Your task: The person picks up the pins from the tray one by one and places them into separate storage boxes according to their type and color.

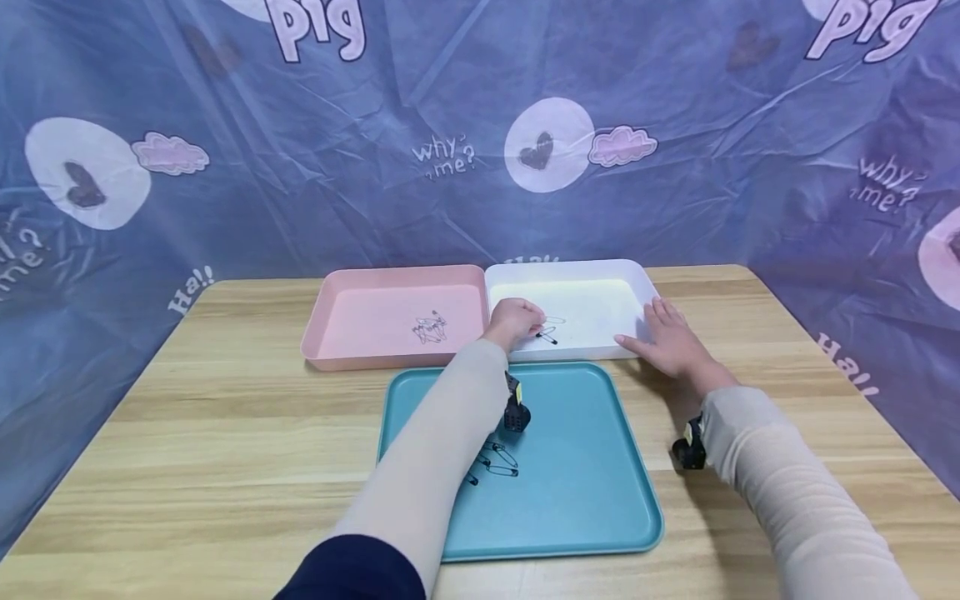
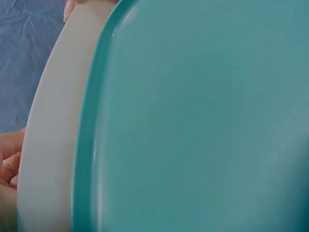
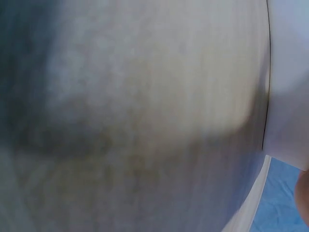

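Observation:
My left hand (image 1: pixel 516 321) reaches over the near left part of the white tray (image 1: pixel 600 308), its fingers curled with the tips together at a safety pin (image 1: pixel 555 320). They appear to pinch that pin, though the contact is partly hidden. Just below, black safety pins (image 1: pixel 547 335) lie on the tray's floor. My right hand (image 1: pixel 667 340) rests with spread fingers on the white tray's right wall near its front corner, holding nothing. In the left wrist view, curled fingers (image 2: pixel 10 166) show beyond the tray's outer wall. Only a bit of the right hand shows in the right wrist view.
In front lies a teal tray (image 1: pixel 570 492) with several black safety pins (image 1: pixel 498 460), partly covered by my left forearm. A pink tray (image 1: pixel 360 321) with a small heap of silver safety pins (image 1: pixel 430 328) adjoins the white one. A blue printed cloth (image 1: pixel 450 217) hangs behind the wooden table (image 1: pixel 225 417).

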A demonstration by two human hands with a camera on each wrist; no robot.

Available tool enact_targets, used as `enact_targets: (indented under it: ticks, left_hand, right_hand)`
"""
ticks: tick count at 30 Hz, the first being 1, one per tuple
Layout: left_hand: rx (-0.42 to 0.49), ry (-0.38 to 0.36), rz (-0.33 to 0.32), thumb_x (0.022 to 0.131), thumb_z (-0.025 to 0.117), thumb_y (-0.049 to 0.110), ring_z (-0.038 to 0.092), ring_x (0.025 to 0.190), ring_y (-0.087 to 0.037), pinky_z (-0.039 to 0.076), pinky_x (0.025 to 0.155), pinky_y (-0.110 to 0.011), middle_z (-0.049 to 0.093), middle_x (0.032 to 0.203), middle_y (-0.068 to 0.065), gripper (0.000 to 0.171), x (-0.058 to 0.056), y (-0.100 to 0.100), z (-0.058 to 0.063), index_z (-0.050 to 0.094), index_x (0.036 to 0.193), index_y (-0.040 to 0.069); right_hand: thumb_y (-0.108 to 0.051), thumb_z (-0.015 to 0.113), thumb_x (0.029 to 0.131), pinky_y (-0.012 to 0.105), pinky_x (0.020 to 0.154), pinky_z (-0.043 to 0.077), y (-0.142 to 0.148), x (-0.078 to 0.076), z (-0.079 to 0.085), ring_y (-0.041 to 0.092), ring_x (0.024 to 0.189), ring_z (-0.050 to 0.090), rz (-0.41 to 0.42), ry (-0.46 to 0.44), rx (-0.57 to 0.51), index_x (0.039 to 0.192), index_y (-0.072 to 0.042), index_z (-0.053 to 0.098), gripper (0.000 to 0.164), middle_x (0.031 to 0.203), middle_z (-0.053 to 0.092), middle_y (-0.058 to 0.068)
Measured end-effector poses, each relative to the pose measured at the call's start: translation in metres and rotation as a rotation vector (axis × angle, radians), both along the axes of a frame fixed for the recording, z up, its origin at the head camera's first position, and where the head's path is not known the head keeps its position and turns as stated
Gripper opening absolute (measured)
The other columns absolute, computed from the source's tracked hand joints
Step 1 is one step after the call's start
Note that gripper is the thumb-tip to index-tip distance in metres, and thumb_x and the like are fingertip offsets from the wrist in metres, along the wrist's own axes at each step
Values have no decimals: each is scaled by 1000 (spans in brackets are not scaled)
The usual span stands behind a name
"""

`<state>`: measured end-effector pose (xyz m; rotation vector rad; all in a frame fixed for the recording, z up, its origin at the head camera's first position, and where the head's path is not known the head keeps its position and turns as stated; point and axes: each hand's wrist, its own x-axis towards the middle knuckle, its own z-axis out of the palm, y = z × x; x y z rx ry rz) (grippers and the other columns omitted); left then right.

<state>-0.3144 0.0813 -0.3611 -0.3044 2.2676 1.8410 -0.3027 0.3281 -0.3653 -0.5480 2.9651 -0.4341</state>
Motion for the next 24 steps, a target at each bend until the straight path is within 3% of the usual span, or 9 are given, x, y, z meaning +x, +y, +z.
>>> enact_targets:
  ticks: [7,13,14,16,18,20,22,24]
  left_hand:
    - [-103,-54,38,78,61,3,59,62,-14,44,47,-16,60,66,-4,6,-7,7,-4,66,79,1]
    - [-242,-96,14,81,58,9,59,67,-15,48,58,-23,65,79,-4,13,-16,8,-11,69,87,8]
    - [-263,-54,1,80,58,11,58,63,-13,46,56,-22,64,78,-2,12,-24,6,-23,69,85,11]
    - [-316,-37,-29,79,56,9,50,55,-13,43,52,-23,63,74,0,14,-30,5,-29,69,79,13]
    - [-392,-25,-57,78,52,6,36,47,-14,35,45,-23,55,61,-1,16,-30,5,-28,63,66,8]
    - [-445,-12,-93,78,49,4,23,44,-13,25,41,-23,39,47,1,26,-21,3,-16,47,51,6]
    - [-584,-27,-140,81,44,6,22,43,-15,27,42,-24,30,46,0,33,-21,6,-14,38,49,10]
    - [-642,10,-176,84,47,17,29,43,-13,33,43,-23,37,47,2,35,-36,5,-34,45,50,11]
  right_hand:
    - [-55,37,84,50,100,0,2,0,-2,43,124,-1,-3,-4,-14,129,18,8,90,134,0,35]
    - [-55,36,84,48,101,-2,0,-1,-1,42,124,-4,-5,-15,-14,129,18,7,90,135,-1,34]
    - [-55,36,84,47,101,-3,0,-1,-1,42,125,-4,-8,-17,-18,129,18,7,90,135,-1,34]
    - [-55,36,84,47,101,-3,0,-1,-1,42,125,-4,-11,-22,-15,129,18,7,90,135,-1,34]
    - [-55,36,85,47,101,-2,-1,0,0,42,124,-4,-11,-27,-11,129,18,7,90,135,-2,34]
    - [-54,36,85,47,101,-2,-1,0,1,43,124,-4,-12,-28,-2,129,18,6,90,135,-2,34]
    - [-54,35,85,47,101,-2,-2,1,1,43,124,-4,-10,-29,1,129,18,6,89,135,-3,34]
    - [-54,36,85,47,101,-2,-1,1,2,43,124,-4,-11,-30,2,129,18,6,90,135,-3,33]
